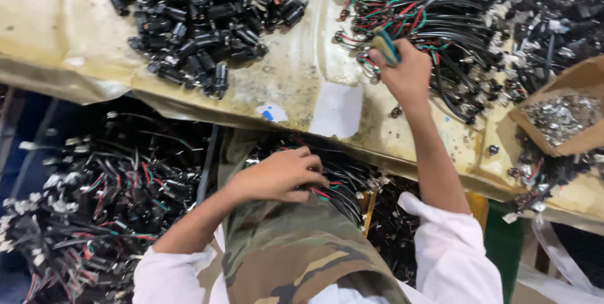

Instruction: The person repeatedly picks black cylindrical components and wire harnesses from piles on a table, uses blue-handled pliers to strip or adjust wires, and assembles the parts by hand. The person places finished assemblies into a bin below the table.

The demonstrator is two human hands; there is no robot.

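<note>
1. Camouflage cloth (296, 254) over my lap sits closest, with my white sleeves (453, 241) either side of it.
2. My left hand (280, 175) rests below the bench's near edge, fingers curled down onto a bundle of black leads with red and green wires (336, 181) lying across my lap. Closed on the bundle; how firm the grip is, I cannot tell.
3. My right hand (406, 74) is stretched out over the bench (296, 77), fist closed on a few red and green wires (385, 46) at the near side of the big tangled wire heap (440, 15).
4. That heap fills the far right part of the bench.
5. Black plugs (201, 15) lie piled toward the far left, well apart from my right hand.
6. White paper slip (338, 109) lies flat near the bench's front edge, between the two piles.
7. Cardboard box of small metal bits (563, 115) stands at the right edge.
8. More finished leads (94, 203) are heaped below the bench on my left.
</note>
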